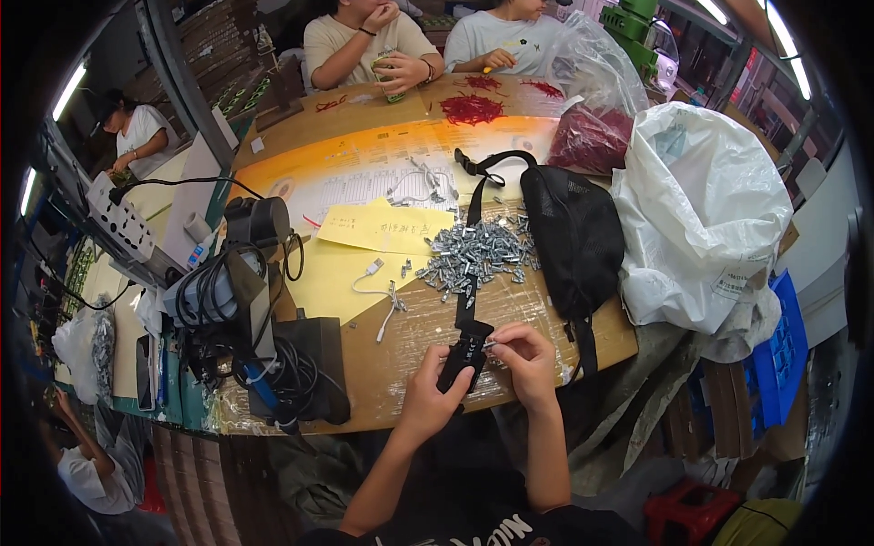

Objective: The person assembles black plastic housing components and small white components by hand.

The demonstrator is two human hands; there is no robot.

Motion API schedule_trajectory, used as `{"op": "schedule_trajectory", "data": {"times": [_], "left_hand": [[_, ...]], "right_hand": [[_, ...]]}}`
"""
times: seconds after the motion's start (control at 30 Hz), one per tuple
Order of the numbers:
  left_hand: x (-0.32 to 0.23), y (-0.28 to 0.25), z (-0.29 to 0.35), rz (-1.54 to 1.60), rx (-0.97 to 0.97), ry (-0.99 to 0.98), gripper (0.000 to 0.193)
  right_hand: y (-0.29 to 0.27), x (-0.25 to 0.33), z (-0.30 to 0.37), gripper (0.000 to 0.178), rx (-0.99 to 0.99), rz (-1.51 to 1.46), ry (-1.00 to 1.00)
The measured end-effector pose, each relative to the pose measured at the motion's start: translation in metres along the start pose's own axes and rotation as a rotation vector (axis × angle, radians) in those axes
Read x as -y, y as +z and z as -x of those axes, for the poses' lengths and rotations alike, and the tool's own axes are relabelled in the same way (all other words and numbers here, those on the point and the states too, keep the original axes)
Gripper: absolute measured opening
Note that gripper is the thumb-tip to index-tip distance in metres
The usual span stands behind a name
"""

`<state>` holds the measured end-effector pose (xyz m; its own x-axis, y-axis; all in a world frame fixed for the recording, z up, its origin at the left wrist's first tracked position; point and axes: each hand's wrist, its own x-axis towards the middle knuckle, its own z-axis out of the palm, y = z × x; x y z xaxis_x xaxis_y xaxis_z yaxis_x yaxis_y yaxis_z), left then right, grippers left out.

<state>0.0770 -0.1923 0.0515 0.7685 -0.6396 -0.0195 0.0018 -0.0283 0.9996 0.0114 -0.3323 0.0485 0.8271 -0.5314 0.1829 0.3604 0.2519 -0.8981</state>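
My left hand [432, 389] is closed round a black buckle [465, 358] at the end of a black strap [467, 303]. Beside it, my right hand [523, 362] pinches a small silvery metal piece [490, 344] against the buckle's upper right side; the fingers partly cover it. Just beyond both hands lies a loose heap of small metal pieces [482, 250], with the strap running through it. To the right of the heap rests a black waist bag [574, 238]. Left of the heap, a short white USB cable [387, 300] lies on the table.
A white woven sack [701, 218] and a clear bag of red pieces [592, 136] stand at the right. Black adapters with tangled cables [241, 309] crowd the left. Yellow paper [341, 273] covers part of the table. Across it sit two people [373, 45] near red piles [472, 109].
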Motion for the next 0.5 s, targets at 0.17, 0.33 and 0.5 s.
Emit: {"op": "schedule_trajectory", "data": {"times": [0.17,0.33,0.5], "left_hand": [[0.005,0.002,-0.001,0.040,-0.012,0.065,0.024],[0.002,0.002,0.008,0.036,-0.025,0.073,0.024],[0.007,0.001,0.004,0.032,-0.019,0.083,0.026]], "right_hand": [[0.001,0.000,-0.004,0.013,-0.031,-0.035,0.004],[0.002,0.000,0.006,0.013,-0.053,-0.051,0.016],[-0.003,-0.008,0.006,0.013,-0.087,-0.044,0.016]]}}
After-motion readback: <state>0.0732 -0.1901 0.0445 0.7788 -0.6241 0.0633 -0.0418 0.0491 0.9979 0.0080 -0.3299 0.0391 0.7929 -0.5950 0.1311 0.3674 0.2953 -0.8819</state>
